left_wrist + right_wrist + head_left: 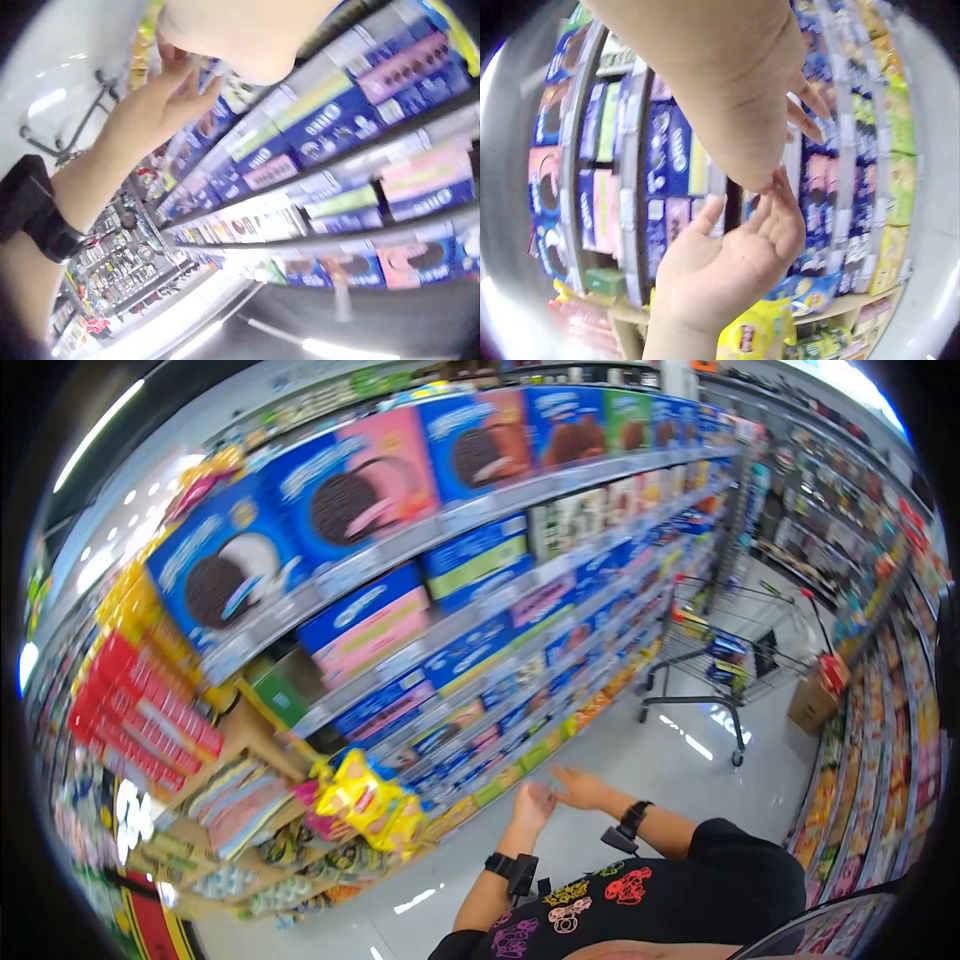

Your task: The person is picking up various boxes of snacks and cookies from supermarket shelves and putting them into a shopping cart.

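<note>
Both hands are held close together in front of the body, low beside a long shelf of biscuit boxes. Nothing shows in either one. My left hand has its palm turned up with the fingers loosely extended, as the right wrist view shows of the left hand. The right hand reaches in from the other side, its fingertips right by the left hand. Loosely bent fingers of the right hand appear in the left wrist view. Blue sandwich-biscuit boxes line the shelf beyond the hands.
A wire shopping cart with a few packages stands in the aisle ahead. Beside it is a cardboard box on the floor. Yellow chip bags hang at the shelf's near end, below red packages. Another stocked shelf runs along the right.
</note>
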A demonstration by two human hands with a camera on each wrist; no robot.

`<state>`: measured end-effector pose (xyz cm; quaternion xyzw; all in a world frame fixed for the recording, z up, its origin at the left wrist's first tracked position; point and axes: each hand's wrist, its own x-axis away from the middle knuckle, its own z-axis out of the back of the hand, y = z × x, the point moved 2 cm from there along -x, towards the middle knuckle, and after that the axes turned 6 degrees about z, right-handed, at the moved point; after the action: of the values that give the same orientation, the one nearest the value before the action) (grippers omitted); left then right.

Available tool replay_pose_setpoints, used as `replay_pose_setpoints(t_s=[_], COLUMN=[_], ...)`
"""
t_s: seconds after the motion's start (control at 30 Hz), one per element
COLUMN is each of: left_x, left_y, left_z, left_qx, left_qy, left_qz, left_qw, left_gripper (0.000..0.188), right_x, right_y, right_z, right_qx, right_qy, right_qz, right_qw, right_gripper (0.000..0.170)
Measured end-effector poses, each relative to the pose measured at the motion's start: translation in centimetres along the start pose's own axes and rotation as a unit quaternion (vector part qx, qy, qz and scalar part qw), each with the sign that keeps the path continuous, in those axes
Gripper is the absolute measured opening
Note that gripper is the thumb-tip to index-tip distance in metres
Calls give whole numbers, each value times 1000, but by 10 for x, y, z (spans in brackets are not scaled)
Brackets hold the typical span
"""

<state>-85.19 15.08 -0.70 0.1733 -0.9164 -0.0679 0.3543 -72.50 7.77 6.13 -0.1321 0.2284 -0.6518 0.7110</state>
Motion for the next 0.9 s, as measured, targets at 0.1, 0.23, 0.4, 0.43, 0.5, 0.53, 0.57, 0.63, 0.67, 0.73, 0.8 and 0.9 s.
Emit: replay_pose_setpoints(t_s=[0.1, 0.23, 0.4, 0.43, 0.5, 0.53, 0.57, 0.63, 0.67, 0.73, 0.8, 0.9], left_x=[-50, -81, -102, -102, -126, -141, -156, -181, -193, -225, -260, -312], left_y=[-94, -197, -258, -265, -282, -290, -298, -314, -320, -329, -333, -319], left_z=[12, -3, -53, -65, -75, -80, -85, -99, -109, -132, -157, -198], left_qx=[0, -198, -249, -257, -314, -341, -368, -403, -405, -391, -388, -370], left_qy=[55, 65, 104, 117, 110, 107, 103, 93, 91, 94, 63, 57], left_qz=[162, 269, 318, 329, 346, 354, 363, 372, 376, 382, 406, 409], left_qw=[985, 940, 909, 901, 877, 864, 850, 831, 828, 832, 825, 832], left_gripper=[32, 29, 28, 28, 33, 34, 36, 38, 39, 41, 41, 37], right_x=[133, 313, 464, 479, 499, 508, 512, 512, 512, 507, 496, 470], right_y=[78, 141, 187, 190, 200, 203, 203, 210, 214, 234, 263, 316], right_z=[-11, -21, -23, -18, -7, -2, -1, 5, 11, 25, 37, 48], right_qx=[-35, -96, -320, -330, -312, -300, -322, -359, -373, -400, -401, -362], right_qy=[-122, -199, 53, 117, 175, 205, 245, 326, 329, 334, 335, 267], right_qz=[-133, -402, -657, -680, -686, -689, -683, -666, -664, -654, -665, -699], right_qw=[983, 888, 681, 644, 634, 627, 607, 567, 558, 548, 533, 556], right_gripper=[65, 61, 48, 46, 42, 40, 40, 38, 37, 35, 36, 39])
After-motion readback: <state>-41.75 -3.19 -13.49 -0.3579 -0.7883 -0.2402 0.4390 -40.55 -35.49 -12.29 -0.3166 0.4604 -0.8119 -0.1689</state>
